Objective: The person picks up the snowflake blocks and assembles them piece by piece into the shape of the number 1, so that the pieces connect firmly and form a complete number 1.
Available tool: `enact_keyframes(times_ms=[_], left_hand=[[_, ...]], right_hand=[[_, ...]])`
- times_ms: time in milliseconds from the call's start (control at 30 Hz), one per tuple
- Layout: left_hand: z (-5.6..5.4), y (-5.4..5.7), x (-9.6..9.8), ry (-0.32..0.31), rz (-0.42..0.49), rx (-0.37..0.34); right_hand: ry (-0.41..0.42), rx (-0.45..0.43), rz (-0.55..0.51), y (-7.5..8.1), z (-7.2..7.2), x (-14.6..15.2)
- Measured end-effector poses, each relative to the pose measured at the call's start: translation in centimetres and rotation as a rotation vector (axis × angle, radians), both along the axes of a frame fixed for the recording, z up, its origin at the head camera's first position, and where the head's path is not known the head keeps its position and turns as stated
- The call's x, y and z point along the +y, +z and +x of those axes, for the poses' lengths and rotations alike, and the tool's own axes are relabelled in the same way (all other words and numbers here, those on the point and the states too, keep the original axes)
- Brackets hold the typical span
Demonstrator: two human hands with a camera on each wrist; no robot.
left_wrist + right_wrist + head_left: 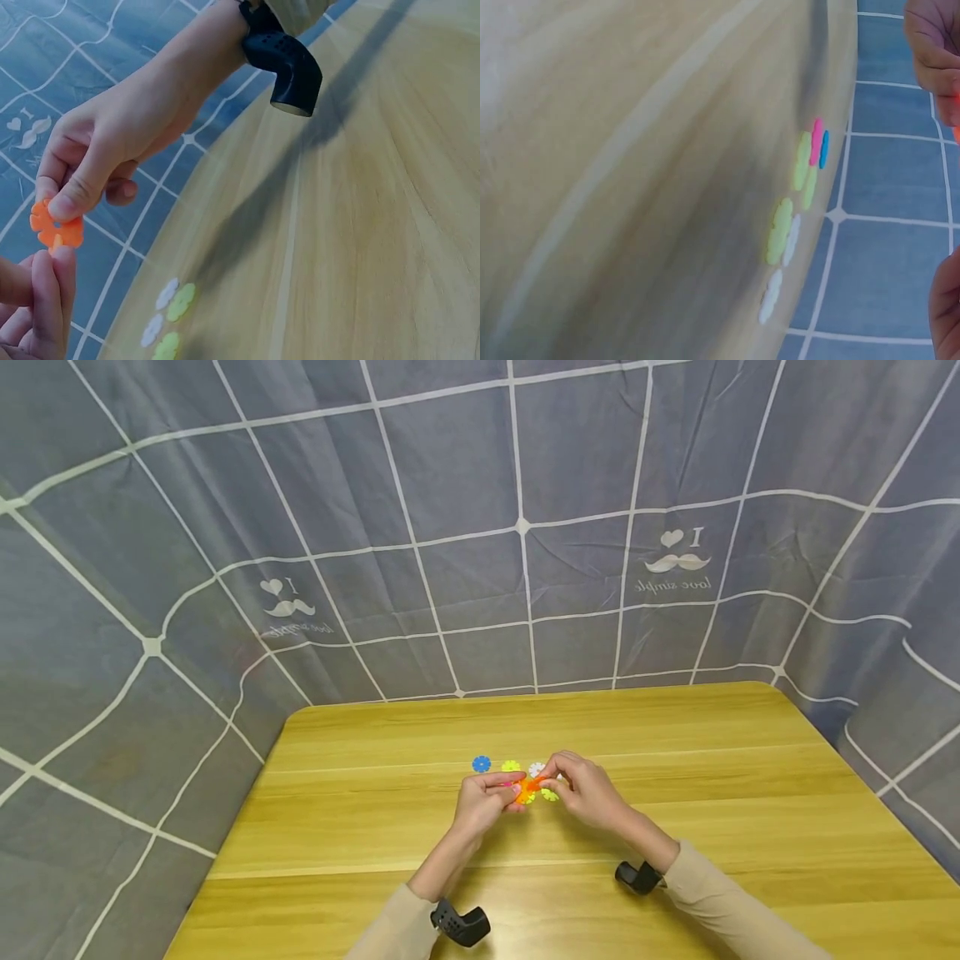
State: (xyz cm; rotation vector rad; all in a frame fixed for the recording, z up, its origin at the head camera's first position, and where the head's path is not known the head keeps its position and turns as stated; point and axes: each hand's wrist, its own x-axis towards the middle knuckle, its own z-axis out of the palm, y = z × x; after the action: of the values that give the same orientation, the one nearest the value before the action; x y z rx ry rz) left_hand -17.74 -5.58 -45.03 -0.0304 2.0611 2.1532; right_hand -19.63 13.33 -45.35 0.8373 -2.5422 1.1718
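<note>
My left hand (480, 803) pinches an orange notched flower-shaped disc (524, 793) above the table. Thumb and fingers of my right hand (588, 789) pinch orange plastic at the same spot. In the left wrist view, an orange disc (69, 234) faces the camera under the right thumb, and a narrow orange part meets it at the left fingertips. Whether the two are joined cannot be told. In the right wrist view, the left hand (936, 56) and right hand (948, 307) are cut off by the frame edge.
Loose discs lie on the wooden table (360, 827) around the hands: a blue disc (482, 764), a pink disc (817, 142), white discs (771, 296) and several yellow-green discs (780, 231). A grey checked curtain (465, 585) hangs behind the table's far edge.
</note>
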Motion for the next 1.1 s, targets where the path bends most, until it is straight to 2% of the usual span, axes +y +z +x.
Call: enact_keyframes(times_ms=[33,233,400,533,600,700,833,1000,1100], left_hand=[[0.1,0.3,-0.1,-0.005,-0.004,0.004],[-0.1,0.5,-0.3,-0.036,-0.011,-0.013],[-0.1,0.1,-0.4,-0.033,-0.009,-0.017],[0.1,-0.1,-0.5,-0.037,-0.004,-0.040],[0.2,-0.1,-0.6,-0.049,0.001,-0.051],[0.3,-0.1,-0.5,-0.100,0.023,-0.055],[0.1,0.3,-0.4,-0.170,0.036,-0.069],[0.1,0.9,-0.4,-0.186,0.011,-0.112],[0.3,1.1,-0.4,-0.186,0.000,-0.093]], right_hand=[[-0.004,0.004,-0.005,-0.1,0.0,-0.1],[-0.005,0.030,-0.028,-0.4,0.2,-0.4],[-0.015,0.028,-0.029,-0.5,0.3,-0.6],[0.004,0.049,0.008,-0.5,0.3,-0.5],[0.021,0.074,0.025,-0.1,0.1,-0.3],[0.031,0.117,0.026,0.7,-0.2,0.2],[0.033,0.132,0.024,1.8,-0.5,0.8],[0.082,0.128,0.053,2.3,-0.7,1.2],[0.123,0.126,0.041,2.5,-0.8,1.3]])
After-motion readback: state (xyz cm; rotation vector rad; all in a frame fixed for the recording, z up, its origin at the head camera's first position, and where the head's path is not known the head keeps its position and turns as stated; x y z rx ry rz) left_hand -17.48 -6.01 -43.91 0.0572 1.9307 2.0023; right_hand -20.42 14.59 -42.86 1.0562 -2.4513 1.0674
